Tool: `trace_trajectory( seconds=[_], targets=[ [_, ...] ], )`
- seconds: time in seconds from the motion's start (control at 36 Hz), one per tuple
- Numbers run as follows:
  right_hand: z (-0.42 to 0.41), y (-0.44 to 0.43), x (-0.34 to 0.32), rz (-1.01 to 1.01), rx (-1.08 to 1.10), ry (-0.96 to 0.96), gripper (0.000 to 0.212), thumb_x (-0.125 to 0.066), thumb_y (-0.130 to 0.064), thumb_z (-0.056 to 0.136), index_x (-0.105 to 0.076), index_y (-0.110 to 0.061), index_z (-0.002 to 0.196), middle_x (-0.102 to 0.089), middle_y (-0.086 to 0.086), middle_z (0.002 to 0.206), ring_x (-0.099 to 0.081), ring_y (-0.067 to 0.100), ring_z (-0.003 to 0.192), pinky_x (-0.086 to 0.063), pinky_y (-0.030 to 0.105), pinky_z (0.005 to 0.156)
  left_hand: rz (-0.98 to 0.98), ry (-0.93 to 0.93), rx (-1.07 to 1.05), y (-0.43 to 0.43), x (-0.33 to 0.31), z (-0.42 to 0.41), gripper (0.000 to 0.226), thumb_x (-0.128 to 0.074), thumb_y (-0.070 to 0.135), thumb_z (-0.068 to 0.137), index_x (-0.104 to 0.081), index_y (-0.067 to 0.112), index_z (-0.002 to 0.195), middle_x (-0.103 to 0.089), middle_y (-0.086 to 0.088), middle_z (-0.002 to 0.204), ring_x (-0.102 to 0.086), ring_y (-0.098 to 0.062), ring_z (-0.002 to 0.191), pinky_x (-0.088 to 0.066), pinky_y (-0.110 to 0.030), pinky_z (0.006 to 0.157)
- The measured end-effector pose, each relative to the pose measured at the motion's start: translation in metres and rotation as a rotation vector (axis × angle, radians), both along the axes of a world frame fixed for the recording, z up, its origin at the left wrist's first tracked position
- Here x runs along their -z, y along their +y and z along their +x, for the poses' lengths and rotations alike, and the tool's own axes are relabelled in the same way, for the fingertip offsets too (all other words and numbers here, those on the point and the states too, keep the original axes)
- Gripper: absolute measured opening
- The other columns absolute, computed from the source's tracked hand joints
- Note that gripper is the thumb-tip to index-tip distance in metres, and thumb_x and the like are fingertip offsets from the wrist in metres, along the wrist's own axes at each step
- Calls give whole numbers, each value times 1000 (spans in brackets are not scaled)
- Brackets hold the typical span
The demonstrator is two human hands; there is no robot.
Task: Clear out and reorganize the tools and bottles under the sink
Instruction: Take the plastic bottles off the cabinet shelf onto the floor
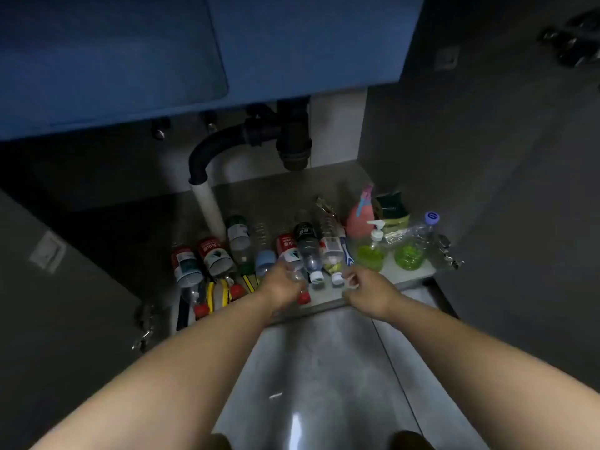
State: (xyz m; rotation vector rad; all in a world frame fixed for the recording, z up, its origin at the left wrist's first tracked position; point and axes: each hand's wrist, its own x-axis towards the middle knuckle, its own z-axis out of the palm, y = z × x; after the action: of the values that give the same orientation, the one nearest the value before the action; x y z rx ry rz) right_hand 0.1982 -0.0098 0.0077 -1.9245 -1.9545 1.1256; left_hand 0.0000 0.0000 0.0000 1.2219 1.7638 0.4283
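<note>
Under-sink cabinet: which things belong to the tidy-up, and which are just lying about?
Job: lying bottles, pliers, pump bottle, spray bottle, red-capped bottle gripped by left hand.
Just there: drain pipe, door, floor.

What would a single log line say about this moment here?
scene: cupboard under sink | left hand: grips red-capped bottle lying down | right hand: curled near white-capped bottle, grasp unclear | pliers: untouched

front blocked: lying bottles (306,245) row | right blocked: upright bottles (373,251) | above: drain pipe (293,134) | free: cabinet floor (279,199) behind row
</note>
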Motion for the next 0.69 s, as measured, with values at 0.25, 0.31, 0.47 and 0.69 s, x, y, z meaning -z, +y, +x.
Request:
trace_trajectory(
  seconds=[0.25, 0.31, 0.47, 0.69],
  targets=[
    [-21, 92, 43, 90, 52, -47, 62, -69, -22, 85, -39, -8, 138, -49, 17, 136, -55, 35, 119, -49, 41, 98, 157, 163, -57, 95, 48, 10, 73, -76, 40, 83, -41, 19, 142, -55, -10, 142, -54, -32, 127, -45, -33, 102],
    [-25, 107, 55, 109, 63, -84, 63, -68, -23, 86, -37, -6, 139, -44, 20, 139, -52, 36, 121, -48, 40, 99, 206, 212, -52, 112, 57, 13, 74, -75, 45, 84, -39, 20, 143, -56, -10, 141, -55, -33, 127, -47, -34, 100],
    [-36, 134, 87, 115, 140, -205, 67, -63, -42, 90, -31, -10, 140, -46, 22, 136, -54, 38, 118, -50, 41, 89, 216, 288, -32, 140, 78, 22, 86, -70, 61, 79, -35, 20, 146, -52, -12, 144, -52, -35, 129, -46, -45, 107],
    [-38, 136, 89, 92, 288, -168, 72, -73, -43, 81, -37, -10, 135, -59, 15, 127, -62, 35, 113, -54, 44, 91, 167, 308, -63, 142, 76, 26, 76, -71, 53, 80, -46, 13, 139, -60, -13, 136, -57, -34, 124, -50, -40, 101]
  ],
)
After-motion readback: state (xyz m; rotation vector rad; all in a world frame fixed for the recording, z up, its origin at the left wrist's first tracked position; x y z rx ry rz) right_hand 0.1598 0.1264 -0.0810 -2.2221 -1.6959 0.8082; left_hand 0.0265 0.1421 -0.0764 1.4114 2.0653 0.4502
